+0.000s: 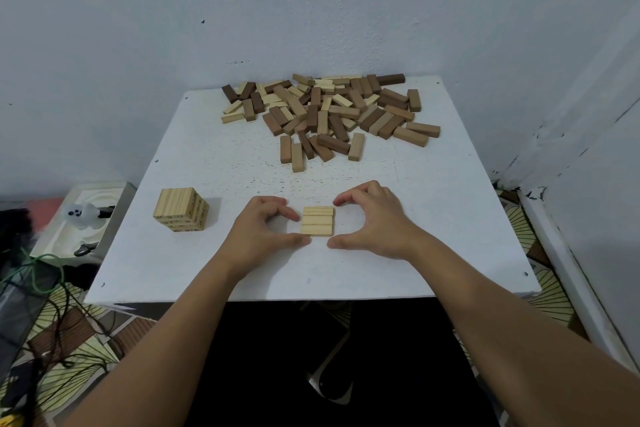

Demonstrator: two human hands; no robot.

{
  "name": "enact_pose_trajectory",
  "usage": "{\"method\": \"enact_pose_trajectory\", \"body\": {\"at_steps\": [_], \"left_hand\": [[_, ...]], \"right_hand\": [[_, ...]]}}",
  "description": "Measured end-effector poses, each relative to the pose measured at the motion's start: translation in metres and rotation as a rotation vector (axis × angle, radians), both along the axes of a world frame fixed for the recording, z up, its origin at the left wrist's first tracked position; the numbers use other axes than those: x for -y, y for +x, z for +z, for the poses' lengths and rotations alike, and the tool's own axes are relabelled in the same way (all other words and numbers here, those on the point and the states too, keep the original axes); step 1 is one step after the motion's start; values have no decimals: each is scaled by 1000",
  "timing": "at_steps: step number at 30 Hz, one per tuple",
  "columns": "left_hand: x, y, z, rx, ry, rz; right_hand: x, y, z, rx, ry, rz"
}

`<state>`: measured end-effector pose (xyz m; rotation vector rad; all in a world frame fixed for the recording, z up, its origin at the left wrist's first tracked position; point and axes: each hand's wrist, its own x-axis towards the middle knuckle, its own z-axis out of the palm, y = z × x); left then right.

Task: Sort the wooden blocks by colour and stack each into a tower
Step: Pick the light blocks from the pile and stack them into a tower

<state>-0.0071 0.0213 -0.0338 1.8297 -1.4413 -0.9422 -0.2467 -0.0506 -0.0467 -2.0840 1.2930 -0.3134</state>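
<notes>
Both grips are narrow and curled, one either side of a flat row of three pale blocks (317, 221) lying side by side near the front of the white surface (450, 218). Left hand (258, 232) has a fingertip against the row's left edge and its thumb at the near left corner. Right hand (372, 222) arches beside the right edge, thumb close to the near right corner; whether its fingertips actually touch the wood, I cannot tell. Neither hand has a block lifted.

Off to the left, well apart from the row, stands a finished-looking tower of pale blocks (180, 209), layers crossing one another. At the far side, by the wall, sprawls a loose pile of mixed blocks (329, 114) in pale, mid-brown and dark brown, a few strays trailing toward the middle.

Beyond the left edge, lower down, sits a small white ghost figure (81, 215) on a pale tray, with a green cable (38, 274) looping over the patterned floor.
</notes>
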Motion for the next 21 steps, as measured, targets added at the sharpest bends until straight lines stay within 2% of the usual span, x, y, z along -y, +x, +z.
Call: {"method": "enact_pose_trajectory", "body": {"at_steps": [3,7,12,21], "left_hand": [[8,3,10,25,54,-33],[23,10,28,179,195,-230],[36,13,31,292,209,-328],[39,14,31,198,222,-304]], "right_hand": [[0,0,0,-1,1,0],[0,0,-2,-6,-7,1],[0,0,-2,13,5,6],[0,1,-3,7,-2,6]]}}
